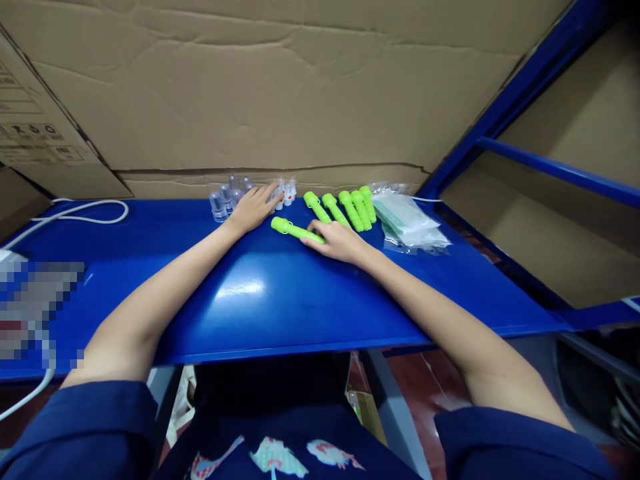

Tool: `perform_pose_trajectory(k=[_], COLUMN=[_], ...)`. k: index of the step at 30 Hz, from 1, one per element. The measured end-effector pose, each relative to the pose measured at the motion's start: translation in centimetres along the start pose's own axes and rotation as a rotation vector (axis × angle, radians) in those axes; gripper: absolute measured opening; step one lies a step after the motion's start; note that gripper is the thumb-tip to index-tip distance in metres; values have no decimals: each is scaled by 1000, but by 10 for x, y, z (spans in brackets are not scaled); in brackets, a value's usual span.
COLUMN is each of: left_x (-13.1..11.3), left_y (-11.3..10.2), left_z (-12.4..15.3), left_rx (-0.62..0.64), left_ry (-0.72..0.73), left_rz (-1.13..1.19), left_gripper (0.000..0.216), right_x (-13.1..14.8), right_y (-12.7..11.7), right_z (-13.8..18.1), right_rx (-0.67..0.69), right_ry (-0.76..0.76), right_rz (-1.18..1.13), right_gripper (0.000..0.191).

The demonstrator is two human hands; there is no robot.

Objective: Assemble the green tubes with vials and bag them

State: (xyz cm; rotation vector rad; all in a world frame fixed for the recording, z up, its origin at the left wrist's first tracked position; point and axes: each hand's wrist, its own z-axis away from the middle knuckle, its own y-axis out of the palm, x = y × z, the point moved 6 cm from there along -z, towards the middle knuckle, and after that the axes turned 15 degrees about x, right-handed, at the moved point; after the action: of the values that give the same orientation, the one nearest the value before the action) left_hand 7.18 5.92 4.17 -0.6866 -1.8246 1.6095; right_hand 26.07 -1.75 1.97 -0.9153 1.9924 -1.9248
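Observation:
My left hand (pixel 255 207) reaches to the back of the blue table (pixel 260 293), fingers stretched out onto small clear bottles with white and red tops (pixel 286 192). More clear caps (pixel 226 198) stand just left of it. My right hand (pixel 336 241) lies over the tail end of a bright green flashlight (pixel 291 229) that rests flat on the table; its fingers curl on it. Several more green flashlights (pixel 345 208) lie side by side behind that hand.
Clear plastic bags (pixel 411 221) are stacked right of the flashlights. A cardboard wall (pixel 280 87) closes the back. A white cable (pixel 85 212) loops at the far left. A blue shelf frame (pixel 550 170) stands on the right.

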Motion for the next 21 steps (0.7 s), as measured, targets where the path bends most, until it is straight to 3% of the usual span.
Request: perform_pose_trajectory(k=[9,21], left_x=[15,14], left_y=[4,-4], left_z=[-26,15], left_rx=[-8,-91], left_ry=[-66,79], left_rz=[10,-164], left_gripper=[59,55], right_x=[2,15], right_y=[0,-6], right_z=[0,1], right_rx=[63,219], right_ry=[40,171], right_rz=[4,92], right_gripper=[34,37])
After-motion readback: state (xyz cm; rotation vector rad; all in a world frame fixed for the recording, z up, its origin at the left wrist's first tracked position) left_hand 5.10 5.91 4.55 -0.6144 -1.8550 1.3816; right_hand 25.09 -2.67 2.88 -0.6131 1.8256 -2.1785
